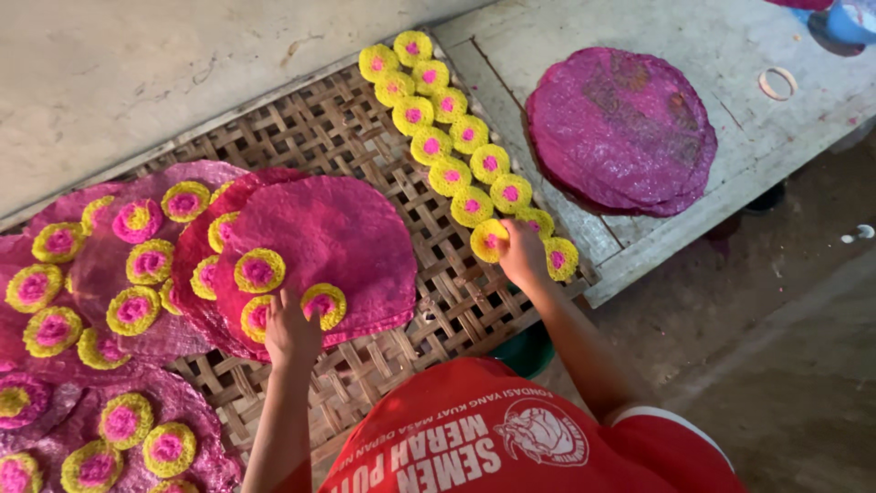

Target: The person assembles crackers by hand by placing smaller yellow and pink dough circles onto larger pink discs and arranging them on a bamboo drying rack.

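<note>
Left hand (290, 330), lower centre, presses fingers flat on a rosette (323, 305) lying on the pink disc (328, 233); it grips nothing. Right hand (522, 251) pinches a second rosette (490, 240) at the row's (447, 137) lower end, mid-frame. Rosettes look light, thin, probably brittle: take by the rim, gently. The discs rest on a woven tray (456, 301).

Blue tub (853, 20) (perhaps plastic) cut by edge.

Yellow-rimmed pink rosette (490, 240), tilted, off its row (456, 146)
</note>
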